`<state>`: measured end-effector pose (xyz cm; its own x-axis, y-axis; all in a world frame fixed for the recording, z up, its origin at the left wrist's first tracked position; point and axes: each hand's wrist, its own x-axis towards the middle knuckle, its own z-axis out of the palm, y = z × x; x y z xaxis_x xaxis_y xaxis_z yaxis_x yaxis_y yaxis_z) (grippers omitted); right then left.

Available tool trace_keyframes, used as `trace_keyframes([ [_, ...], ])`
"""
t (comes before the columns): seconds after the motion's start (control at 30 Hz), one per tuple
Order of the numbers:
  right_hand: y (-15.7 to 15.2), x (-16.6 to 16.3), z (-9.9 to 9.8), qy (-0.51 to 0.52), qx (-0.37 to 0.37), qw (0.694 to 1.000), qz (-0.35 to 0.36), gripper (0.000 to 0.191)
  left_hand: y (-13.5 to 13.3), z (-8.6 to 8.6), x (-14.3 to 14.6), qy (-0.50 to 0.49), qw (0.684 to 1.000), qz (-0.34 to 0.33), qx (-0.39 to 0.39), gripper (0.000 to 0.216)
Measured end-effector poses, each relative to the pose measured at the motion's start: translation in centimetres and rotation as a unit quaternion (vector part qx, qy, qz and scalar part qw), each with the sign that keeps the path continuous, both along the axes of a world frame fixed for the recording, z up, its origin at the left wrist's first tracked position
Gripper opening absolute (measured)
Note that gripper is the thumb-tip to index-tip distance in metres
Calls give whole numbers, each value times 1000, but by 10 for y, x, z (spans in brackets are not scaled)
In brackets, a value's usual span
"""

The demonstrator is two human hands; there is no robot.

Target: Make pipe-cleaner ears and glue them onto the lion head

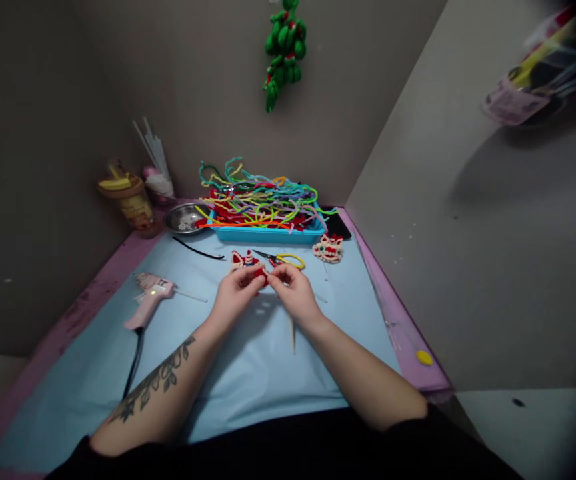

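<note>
My left hand (235, 293) and my right hand (297, 295) meet over the middle of the table, both with fingers pinched. Between the fingertips is a small red fuzzy piece (263, 274) with a pale bit at its edge, mostly hidden by the fingers. Just behind my left hand lies a red and cream fuzzy figure (243, 259), partly covered. Scissors (288, 261) with yellow handles lie just beyond my right hand. From under that hand a thin beige strip (293, 337) points toward me; its other end is hidden.
A blue tray (268, 235) heaped with colourful pipe cleaners (268, 203) stands at the back, beside a metal bowl (186, 219). A pink glue gun (152, 299) with a cord lies left. A finished-looking red and cream figure (328, 249) sits right. Walls surround the table.
</note>
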<state>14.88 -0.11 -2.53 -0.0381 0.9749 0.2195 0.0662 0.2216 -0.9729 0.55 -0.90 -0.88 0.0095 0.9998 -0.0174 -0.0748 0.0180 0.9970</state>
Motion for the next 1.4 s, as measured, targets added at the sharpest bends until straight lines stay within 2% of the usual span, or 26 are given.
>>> trace_keyframes([
  [0.17, 0, 2, 1, -14, 13, 1000, 9, 13, 0, 1, -4, 28, 1000, -2, 8, 40],
  [0.27, -1, 9, 3, -69, 67, 995, 9, 11, 2, 2, -6, 21, 1000, -4, -3, 40],
  [0.4, -1, 18, 5, -212, 181, 959, 50, 9, 5, -2, -7, -40, 997, -22, -68, 37],
  [0.6, 2, 24, 1, -313, 192, 928, 66, 14, 8, -9, -9, -100, 985, -76, -119, 38],
  [0.97, 3, 25, 0, -323, 196, 924, 68, 13, 8, -10, -12, -76, 988, -64, -121, 42],
  [1.2, 3, 24, -1, -342, 202, 916, 55, 12, 9, -13, -9, -66, 990, -75, -100, 60],
  [1.4, 3, 22, 0, -263, 186, 945, 60, 9, 9, -11, -7, -29, 996, -54, -68, 63],
])
